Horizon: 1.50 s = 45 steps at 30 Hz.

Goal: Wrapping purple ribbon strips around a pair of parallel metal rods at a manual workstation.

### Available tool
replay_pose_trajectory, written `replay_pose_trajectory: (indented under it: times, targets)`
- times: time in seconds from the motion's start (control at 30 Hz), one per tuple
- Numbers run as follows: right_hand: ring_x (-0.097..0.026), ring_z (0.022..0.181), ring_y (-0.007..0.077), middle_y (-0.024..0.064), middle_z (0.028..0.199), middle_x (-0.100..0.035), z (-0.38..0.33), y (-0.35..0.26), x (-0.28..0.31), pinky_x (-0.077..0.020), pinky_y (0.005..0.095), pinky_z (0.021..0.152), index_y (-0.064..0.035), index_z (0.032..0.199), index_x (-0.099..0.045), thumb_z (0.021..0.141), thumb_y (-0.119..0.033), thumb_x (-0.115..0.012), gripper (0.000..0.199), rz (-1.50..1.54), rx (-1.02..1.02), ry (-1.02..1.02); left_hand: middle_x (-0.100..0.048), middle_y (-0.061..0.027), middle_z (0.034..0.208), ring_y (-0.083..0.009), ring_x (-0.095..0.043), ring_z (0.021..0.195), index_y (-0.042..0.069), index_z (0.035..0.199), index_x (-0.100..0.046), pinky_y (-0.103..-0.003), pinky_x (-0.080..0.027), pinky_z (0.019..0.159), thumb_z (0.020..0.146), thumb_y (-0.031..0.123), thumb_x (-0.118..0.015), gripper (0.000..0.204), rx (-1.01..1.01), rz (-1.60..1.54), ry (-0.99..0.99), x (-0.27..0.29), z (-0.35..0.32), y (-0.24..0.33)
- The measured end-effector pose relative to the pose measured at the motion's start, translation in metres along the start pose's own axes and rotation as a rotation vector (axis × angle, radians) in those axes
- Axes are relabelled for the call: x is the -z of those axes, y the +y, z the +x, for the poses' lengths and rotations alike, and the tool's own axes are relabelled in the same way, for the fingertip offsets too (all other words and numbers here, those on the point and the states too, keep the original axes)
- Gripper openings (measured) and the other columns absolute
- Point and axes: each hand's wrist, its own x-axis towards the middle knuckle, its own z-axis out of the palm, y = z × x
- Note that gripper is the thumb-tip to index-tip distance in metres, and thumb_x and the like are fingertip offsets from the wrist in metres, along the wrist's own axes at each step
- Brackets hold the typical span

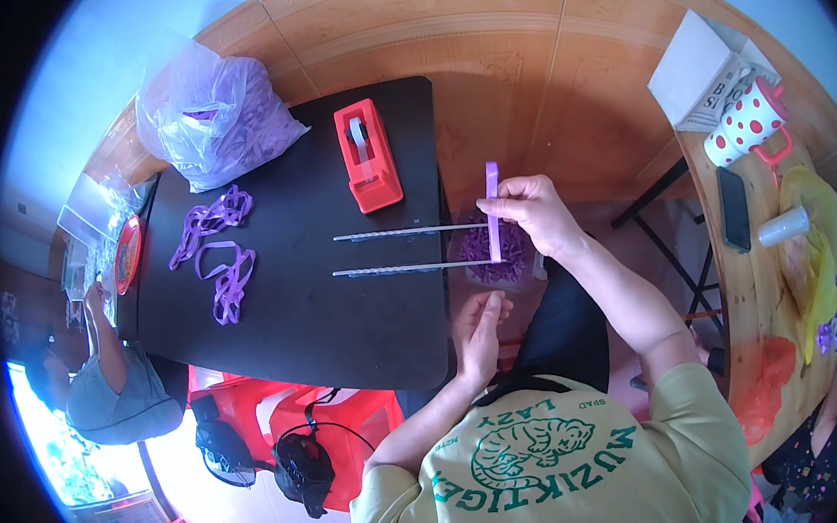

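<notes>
Two thin metal rods (395,270) lie parallel on the black table and stick out past its right edge. A flat purple ribbon (495,242) stands across their outer ends. My right hand (531,214) is closed on this ribbon, pinching it between thumb and fingers near the farther rod. My left hand (479,336) is by the table edge, nearer to me than the rods. Its fingers are curled in with the thumb against them; what they hold, if anything, is hidden. Below the rod ends, a clear bag or bin holds a heap of purple ribbon pieces (480,248).
On the black table (346,323) are loose purple ribbons (228,273), a red tape dispenser (368,159) and a stuffed plastic bag (223,120). A wooden table (744,337) at right bears a phone (733,209) and a dotted cup (747,124). Other people sit at both sides.
</notes>
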Motion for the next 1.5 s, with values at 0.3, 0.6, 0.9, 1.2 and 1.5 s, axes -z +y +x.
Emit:
replay_pose_trajectory:
  times: [0.3, 0.6, 0.9, 1.2, 1.5]
  targets:
    - [-0.049, 0.056, 0.0068, -0.0008, 0.067, -0.058, 0.017, 0.028, 0.009, -0.0376, 0.0217, 0.052, -0.0083, 0.073, -0.064, 0.078, -0.007, -0.073, 0.011, 0.276, -0.385, 0.141, -0.061, -0.0066, 0.106, -0.0109, -0.057, 0.095, 0.000, 0.119, -0.056, -0.024, -0.044, 0.086, 0.092, 0.006, -0.055, 0.027, -0.266, -0.013, 0.103, -0.010, 0.070, -0.016]
    - [-0.047, 0.054, 0.0079, -0.0027, 0.062, -0.052, 0.012, 0.023, 0.000, -0.0388, 0.0228, 0.052, -0.0090, 0.072, -0.062, 0.081, -0.010, -0.071, 0.012, 0.349, -0.400, 0.263, -0.048, -0.0083, 0.130, -0.0161, -0.051, 0.115, 0.001, 0.134, -0.045, -0.028, -0.041, 0.097, 0.089, -0.003, -0.053, 0.045, -0.460, -0.034, -0.008, -0.019, 0.102, -0.011]
    - [-0.061, 0.069, 0.0178, 0.0078, 0.080, -0.064, 0.013, 0.068, 0.012, -0.0489, 0.0303, 0.065, -0.0002, 0.093, -0.065, 0.082, -0.006, -0.061, 0.013, 0.538, -0.439, 0.198, -0.040, -0.0114, 0.137, -0.0210, -0.049, 0.118, 0.004, 0.110, -0.065, -0.030, -0.041, 0.098, 0.086, -0.006, -0.055, 0.028, -0.643, -0.034, -0.092, -0.016, 0.117, -0.024]
    - [-0.056, 0.058, 0.0105, 0.0028, 0.070, -0.062, -0.017, 0.091, 0.038, -0.0428, 0.0220, 0.050, -0.0061, 0.084, -0.066, 0.085, -0.010, -0.062, 0.006, 0.448, -0.529, 0.293, -0.063, -0.0120, 0.106, -0.0167, -0.060, 0.097, -0.001, 0.103, -0.067, -0.027, -0.046, 0.087, 0.086, 0.000, -0.059, 0.019, -0.461, 0.059, -0.100, -0.004, 0.098, -0.029]
    - [-0.059, 0.067, 0.0058, 0.0004, 0.080, -0.067, -0.019, 0.022, 0.035, -0.0433, 0.0191, 0.056, -0.0090, 0.089, -0.067, 0.082, -0.012, -0.066, 0.008, 0.100, -0.226, 0.308, -0.068, -0.0097, 0.096, -0.0140, -0.062, 0.085, 0.000, 0.104, -0.067, -0.025, -0.047, 0.080, 0.087, 0.000, -0.058, 0.020, -0.109, -0.258, -0.054, -0.003, 0.066, -0.015]
